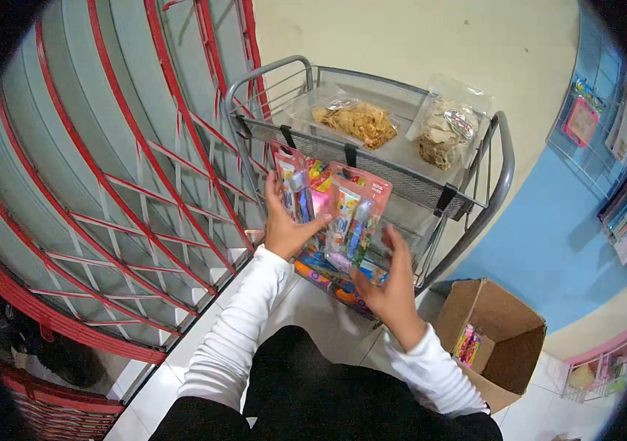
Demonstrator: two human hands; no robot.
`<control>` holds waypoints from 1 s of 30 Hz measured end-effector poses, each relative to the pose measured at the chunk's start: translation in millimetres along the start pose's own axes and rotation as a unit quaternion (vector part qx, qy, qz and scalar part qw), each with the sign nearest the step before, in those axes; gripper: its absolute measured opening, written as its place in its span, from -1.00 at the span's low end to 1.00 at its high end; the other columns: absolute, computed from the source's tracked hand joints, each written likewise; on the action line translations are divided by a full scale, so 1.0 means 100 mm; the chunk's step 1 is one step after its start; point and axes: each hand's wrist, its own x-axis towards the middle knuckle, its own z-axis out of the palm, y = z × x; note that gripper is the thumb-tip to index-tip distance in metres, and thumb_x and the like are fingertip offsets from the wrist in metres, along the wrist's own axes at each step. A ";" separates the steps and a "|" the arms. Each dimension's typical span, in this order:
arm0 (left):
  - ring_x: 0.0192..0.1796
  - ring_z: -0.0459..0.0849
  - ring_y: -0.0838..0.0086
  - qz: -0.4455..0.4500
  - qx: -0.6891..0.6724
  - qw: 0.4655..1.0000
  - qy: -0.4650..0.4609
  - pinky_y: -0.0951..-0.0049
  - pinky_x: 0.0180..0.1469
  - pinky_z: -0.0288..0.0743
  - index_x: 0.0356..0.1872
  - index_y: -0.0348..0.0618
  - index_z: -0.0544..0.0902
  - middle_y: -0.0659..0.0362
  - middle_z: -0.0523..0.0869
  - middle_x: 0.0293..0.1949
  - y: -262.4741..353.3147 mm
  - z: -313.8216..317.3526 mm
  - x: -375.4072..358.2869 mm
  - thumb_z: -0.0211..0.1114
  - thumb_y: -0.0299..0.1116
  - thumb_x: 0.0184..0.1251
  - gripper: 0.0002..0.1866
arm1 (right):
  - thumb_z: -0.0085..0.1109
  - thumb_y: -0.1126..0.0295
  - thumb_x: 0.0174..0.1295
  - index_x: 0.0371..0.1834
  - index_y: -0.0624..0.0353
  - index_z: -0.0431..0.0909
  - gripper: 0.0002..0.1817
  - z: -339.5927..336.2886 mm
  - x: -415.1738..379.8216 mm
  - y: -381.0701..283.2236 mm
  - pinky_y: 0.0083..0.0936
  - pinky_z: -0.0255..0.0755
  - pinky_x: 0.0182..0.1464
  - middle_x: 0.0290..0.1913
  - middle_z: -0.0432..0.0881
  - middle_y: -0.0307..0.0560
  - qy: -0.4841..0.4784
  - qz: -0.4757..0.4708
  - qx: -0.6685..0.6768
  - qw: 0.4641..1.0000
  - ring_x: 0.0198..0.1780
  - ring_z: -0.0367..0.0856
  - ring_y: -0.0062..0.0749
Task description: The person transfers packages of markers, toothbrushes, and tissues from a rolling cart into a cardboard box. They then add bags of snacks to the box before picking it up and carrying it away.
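Cream wall (372, 40) backs the mesh cart (506, 151); before it, toothbrush packs (352, 220) sit between our half-curled left grip (289, 231), whose hold we cannot tell, and our spread, empty right grip (396, 292).

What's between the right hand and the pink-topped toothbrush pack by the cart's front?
Nothing visible: the right hand is open at the lower right of the toothbrush pack, with no other item between. Whether it touches the pack isn't clear. The left hand's thumb is at the pack's opposite side.
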 end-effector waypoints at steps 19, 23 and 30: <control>0.04 0.42 0.32 -0.056 -0.097 0.993 0.026 0.38 0.03 0.39 0.28 -0.32 -0.01 -0.06 0.30 0.09 0.39 -0.38 -0.04 0.52 -0.43 -0.27 0.06 | 0.21 0.39 0.05 -0.14 0.31 0.46 -0.67 0.32 0.27 -0.07 -0.50 0.39 -0.25 -0.35 0.57 0.02 0.017 0.078 0.136 0.988 -0.30 0.55 -0.38; 0.11 0.38 0.23 -0.029 -0.039 0.998 -0.030 0.33 0.17 0.25 0.28 -0.32 0.04 -0.05 0.33 0.11 0.40 -0.61 -0.42 0.49 -0.42 -0.26 0.02 | 0.19 0.39 0.07 -0.07 0.30 0.43 -0.64 0.20 0.01 -0.18 -0.50 0.35 -0.18 -0.36 0.54 -0.04 0.020 -0.076 0.067 0.995 -0.28 0.49 -0.41; 0.11 0.42 0.27 -0.104 0.011 0.966 -0.236 0.42 0.14 0.26 0.24 -0.40 0.05 -0.09 0.41 0.07 0.48 -0.36 -0.51 0.46 -0.35 -0.23 -0.02 | 0.13 0.52 0.11 0.14 0.19 0.15 -0.47 0.18 -0.13 0.28 -0.63 0.42 -0.32 -0.31 0.53 -0.14 0.044 0.333 0.318 0.886 -0.32 0.52 -0.54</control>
